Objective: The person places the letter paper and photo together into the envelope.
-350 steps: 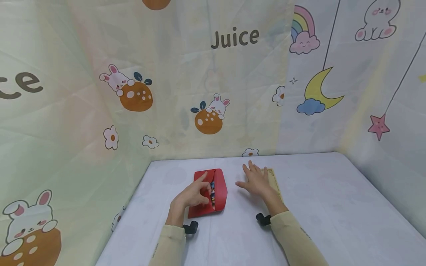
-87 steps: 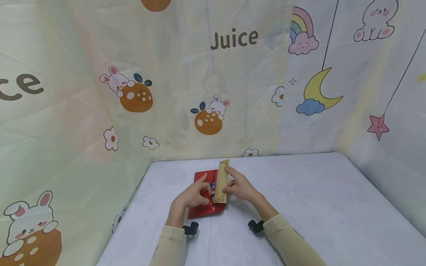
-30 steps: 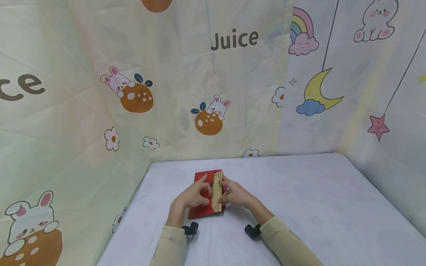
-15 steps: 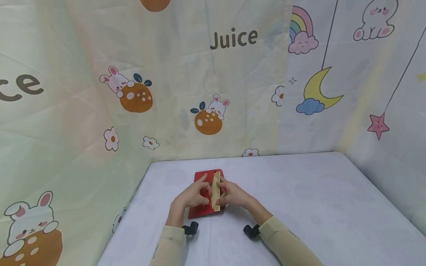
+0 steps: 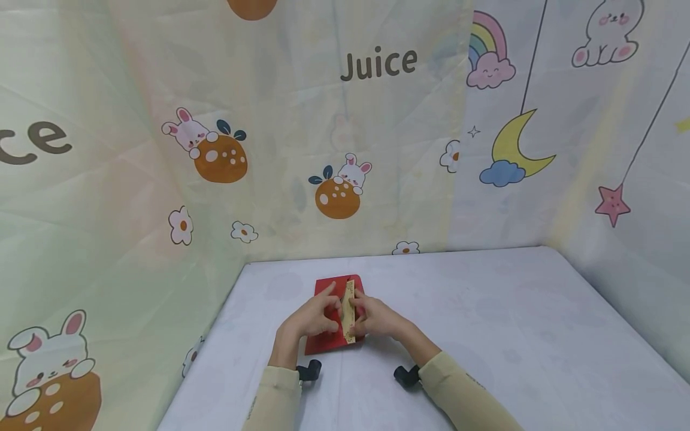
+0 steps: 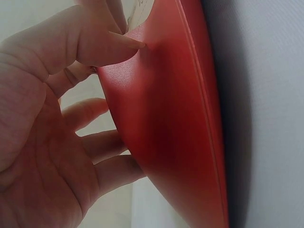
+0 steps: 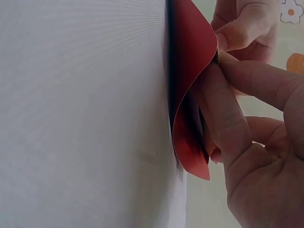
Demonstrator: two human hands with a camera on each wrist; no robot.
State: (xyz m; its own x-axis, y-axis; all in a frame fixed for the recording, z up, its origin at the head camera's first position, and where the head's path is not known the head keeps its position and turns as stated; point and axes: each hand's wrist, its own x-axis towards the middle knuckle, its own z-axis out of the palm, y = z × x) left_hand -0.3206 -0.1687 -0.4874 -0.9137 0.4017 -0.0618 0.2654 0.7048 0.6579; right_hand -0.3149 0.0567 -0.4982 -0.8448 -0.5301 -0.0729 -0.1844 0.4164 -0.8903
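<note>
A red paper envelope (image 5: 323, 346) lies on the table with its flap side to the right. My left hand (image 5: 308, 317) pinches the rim of its mouth, thumb on the red paper in the left wrist view, and the mouth gapes. A cream card with a gold patterned border (image 5: 348, 308) stands on edge at that mouth, its lower long side hidden there. My right hand (image 5: 380, 317) grips the card from the right. In the right wrist view, fingers (image 7: 228, 114) of that hand reach in beside the bent red flap (image 7: 190, 154).
A white-covered table (image 5: 485, 323) spreads around the envelope, mostly to the right. Printed cloth walls (image 5: 280, 149) rise behind and at both sides. Each wrist carries a black camera mount (image 5: 309, 370).
My right hand has brought the card from the table's right side to the envelope's mouth. Lately the card tilts and shows narrower there, covering the blue print seen earlier. My left hand stays put.
</note>
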